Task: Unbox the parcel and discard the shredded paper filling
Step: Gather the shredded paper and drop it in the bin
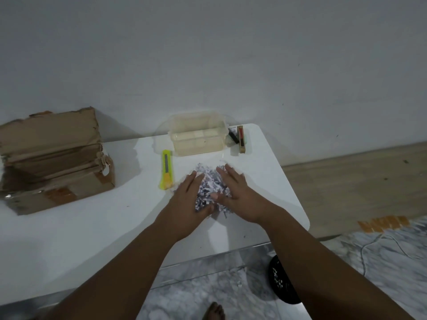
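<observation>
A pile of white and blue shredded paper (208,185) lies on the white table (92,227), right of centre. My left hand (187,202) presses against the pile's left side with straight fingers. My right hand (238,192) presses against its right side, fingers straight, thumb on the paper. The two hands cup the pile between them. The opened cardboard parcel box (53,158), torn along its top flaps, stands at the table's left.
A yellow utility knife (166,169) lies just left of the pile. Behind it stands a clear plastic container (198,137), with a small brown box (241,139) and a dark item (233,136) to its right. A black bin (282,280) sits on the floor below the table's right edge.
</observation>
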